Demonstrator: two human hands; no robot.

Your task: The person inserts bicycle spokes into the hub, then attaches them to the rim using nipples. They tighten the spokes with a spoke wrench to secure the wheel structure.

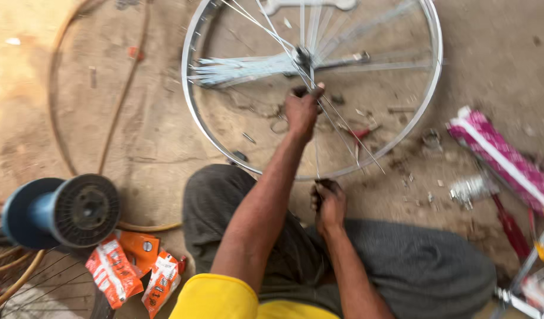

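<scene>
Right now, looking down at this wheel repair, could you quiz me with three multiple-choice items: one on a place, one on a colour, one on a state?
1. Where does the blue spool lie?
A. left of the person's knee
B. inside the wheel rim
C. on the pink frame

2. What colour are the small packets by the spool?
A. green
B. orange
C. black

3. What is the left hand doing?
A. lying flat on the ground
B. gripping spokes near the hub
C. holding a packet

Answers: 1 A, it lies on the ground at lower left. 2 B, orange with white. 3 B, its fingers close on spokes by the hub.
</scene>
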